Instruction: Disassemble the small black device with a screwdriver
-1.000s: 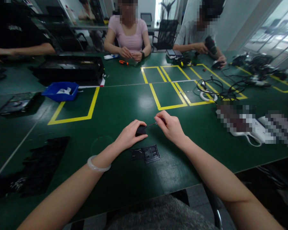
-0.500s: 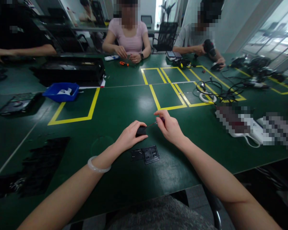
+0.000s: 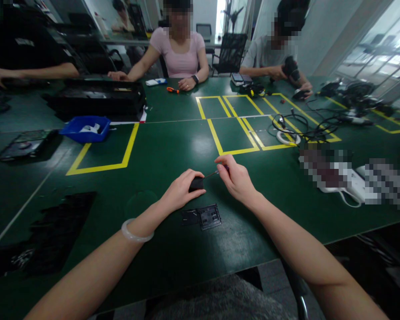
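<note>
My left hand (image 3: 183, 189) grips a small black box-like part (image 3: 196, 183) on the table, thumb on the near side and fingers over the far side. Closed round the handle of a screwdriver (image 3: 210, 175), my right hand (image 3: 231, 175) holds it at a low slant. The thin shaft reaches left to the right end of the black part; its exact contact there is too small to make out. Just below lie a black plastic frame (image 3: 210, 217) and a smaller dark piece (image 3: 190, 217) beside it, both flat on the green table (image 3: 173, 262).
To the left are a stack of black parts (image 3: 60, 231), a blue tray (image 3: 86, 128) and a long black casing (image 3: 96, 100). Cables (image 3: 306, 126) and a white power strip (image 3: 348, 182) lie right. Across the table, an orange screwdriver (image 3: 172, 90) lies near a co-worker's hand (image 3: 187, 83).
My hands, the black part and the screwdriver hold nearly the same position. Across the table, the co-worker in pink has moved one hand out to the black casing.
</note>
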### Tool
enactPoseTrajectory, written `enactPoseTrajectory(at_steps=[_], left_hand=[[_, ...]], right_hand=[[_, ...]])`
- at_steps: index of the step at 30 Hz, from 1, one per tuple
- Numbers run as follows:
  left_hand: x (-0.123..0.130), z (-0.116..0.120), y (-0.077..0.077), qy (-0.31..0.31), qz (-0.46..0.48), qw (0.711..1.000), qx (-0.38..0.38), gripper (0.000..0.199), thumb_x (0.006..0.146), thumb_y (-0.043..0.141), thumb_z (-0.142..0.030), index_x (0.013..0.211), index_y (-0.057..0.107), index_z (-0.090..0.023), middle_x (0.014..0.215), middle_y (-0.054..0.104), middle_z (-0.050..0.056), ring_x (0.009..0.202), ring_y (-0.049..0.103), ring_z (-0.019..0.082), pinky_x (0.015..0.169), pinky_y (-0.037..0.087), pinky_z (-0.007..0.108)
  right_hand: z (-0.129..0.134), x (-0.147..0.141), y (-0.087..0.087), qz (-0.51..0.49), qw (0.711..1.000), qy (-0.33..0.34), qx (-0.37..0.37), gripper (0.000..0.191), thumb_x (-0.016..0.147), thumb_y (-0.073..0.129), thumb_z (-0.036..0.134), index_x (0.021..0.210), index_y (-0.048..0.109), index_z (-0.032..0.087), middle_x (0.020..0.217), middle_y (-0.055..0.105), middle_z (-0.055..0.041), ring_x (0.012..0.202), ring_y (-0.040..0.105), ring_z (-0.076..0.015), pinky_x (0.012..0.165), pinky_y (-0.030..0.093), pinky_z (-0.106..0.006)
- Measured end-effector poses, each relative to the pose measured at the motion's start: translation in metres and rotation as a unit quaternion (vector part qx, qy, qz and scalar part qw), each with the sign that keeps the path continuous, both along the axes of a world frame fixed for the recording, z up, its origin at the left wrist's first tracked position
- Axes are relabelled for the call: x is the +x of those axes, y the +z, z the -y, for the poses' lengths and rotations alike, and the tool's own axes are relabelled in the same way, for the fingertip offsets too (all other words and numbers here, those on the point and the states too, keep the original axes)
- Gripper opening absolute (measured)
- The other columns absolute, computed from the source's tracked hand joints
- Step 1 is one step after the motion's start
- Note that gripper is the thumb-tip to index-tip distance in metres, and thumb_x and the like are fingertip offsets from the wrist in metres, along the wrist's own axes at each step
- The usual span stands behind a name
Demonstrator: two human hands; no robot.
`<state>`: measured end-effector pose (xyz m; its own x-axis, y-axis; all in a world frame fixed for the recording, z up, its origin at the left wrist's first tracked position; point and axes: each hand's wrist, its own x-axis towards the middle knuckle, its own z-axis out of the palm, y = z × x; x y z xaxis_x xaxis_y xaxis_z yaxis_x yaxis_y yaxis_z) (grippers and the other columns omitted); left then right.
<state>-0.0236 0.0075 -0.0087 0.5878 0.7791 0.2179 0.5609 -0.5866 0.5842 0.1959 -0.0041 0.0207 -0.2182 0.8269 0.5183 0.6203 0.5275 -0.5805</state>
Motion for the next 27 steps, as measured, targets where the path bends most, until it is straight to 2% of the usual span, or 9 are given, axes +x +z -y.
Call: enactPoseTrajectory(at_steps=[12, 18, 21, 24, 27], left_hand=[[-0.001, -0.001, -0.002, -0.003, 0.003, 1.0, 0.005, 0.034, 0.09, 0.066, -0.038, 0.117, 0.055, -0.022, 0.111, 0.061, 0.007, 0.107, 0.061, 0.025, 0.093, 0.049, 0.039], [-0.002, -0.002, -0.003, -0.002, 0.005, 1.0, 0.0, 0.033, 0.09, 0.067, -0.038, 0.117, 0.056, -0.022, 0.112, 0.061, 0.007, 0.107, 0.061, 0.025, 0.093, 0.048, 0.038], [-0.002, -0.002, -0.002, -0.003, 0.003, 1.0, 0.001, 0.033, 0.09, 0.066, -0.038, 0.117, 0.055, -0.022, 0.112, 0.061, 0.007, 0.107, 0.061, 0.025, 0.093, 0.048, 0.039], [-0.001, -0.001, -0.002, -0.004, 0.002, 1.0, 0.004, 0.034, 0.09, 0.066, -0.038, 0.118, 0.054, -0.022, 0.114, 0.061, 0.007, 0.108, 0.06, 0.026, 0.094, 0.048, 0.039], [-0.001, -0.001, -0.002, -0.001, 0.002, 1.0, 0.005, 0.034, 0.09, 0.067, -0.037, 0.118, 0.054, -0.022, 0.113, 0.06, 0.007, 0.108, 0.06, 0.026, 0.094, 0.048, 0.04]], right_hand=[[0.0, 0.001, 0.001, 0.009, 1.0, 0.02, 0.005, 0.019, 0.1, 0.044, 0.035, 0.097, 0.057, 0.022, 0.077, 0.065, -0.0018, 0.067, 0.062, -0.0146, 0.065, 0.043, -0.025], [0.0, -0.001, 0.0, 0.005, 1.0, 0.017, 0.016, 0.021, 0.099, 0.041, 0.028, 0.112, 0.055, 0.02, 0.08, 0.065, -0.0027, 0.07, 0.063, -0.016, 0.067, 0.046, -0.027], [-0.002, 0.0, 0.002, 0.022, 0.999, 0.017, 0.016, 0.019, 0.099, 0.041, 0.031, 0.105, 0.057, 0.021, 0.077, 0.065, -0.0018, 0.069, 0.061, -0.0152, 0.067, 0.043, -0.026], [-0.006, 0.001, 0.005, 0.044, 0.999, 0.016, 0.007, 0.021, 0.099, 0.046, 0.037, 0.09, 0.056, 0.022, 0.068, 0.06, 0.0009, 0.06, 0.055, -0.0132, 0.061, 0.038, -0.025], [-0.011, 0.0, 0.011, 0.062, 0.998, 0.019, -0.014, 0.02, 0.1, 0.043, 0.034, 0.093, 0.056, 0.022, 0.07, 0.061, 0.0, 0.06, 0.054, -0.0136, 0.06, 0.037, -0.025]])
